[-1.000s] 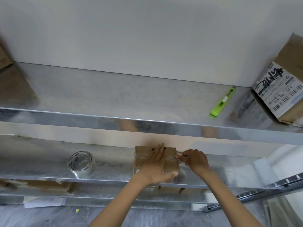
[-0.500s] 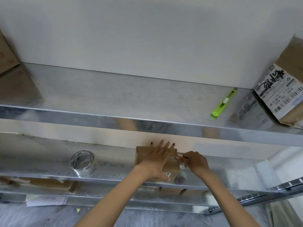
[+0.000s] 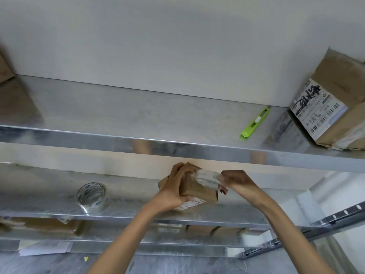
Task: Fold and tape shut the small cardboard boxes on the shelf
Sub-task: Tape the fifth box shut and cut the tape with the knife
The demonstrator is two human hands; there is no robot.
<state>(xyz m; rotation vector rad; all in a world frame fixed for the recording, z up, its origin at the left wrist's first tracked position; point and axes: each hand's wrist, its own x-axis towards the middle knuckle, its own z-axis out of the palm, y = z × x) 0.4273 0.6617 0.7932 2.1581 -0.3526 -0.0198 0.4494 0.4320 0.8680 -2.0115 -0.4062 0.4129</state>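
The upper shelf's front lip hangs low over the middle shelf, so you reach in only through that slot. Your left hand gripping the small cardboard box and your right hand pinching the tape strip fill its middle. The tape roll stands well left, with bare metal between.

A storeroom: steel shelving holding labelled parcels.

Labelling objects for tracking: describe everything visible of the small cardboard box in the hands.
The small cardboard box is brown, closed and tilted over the middle shelf. A white printed label shows on its lower face. The left hand grips its left end; the right hand pinches a clear tape strip stuck across its upper right edge.
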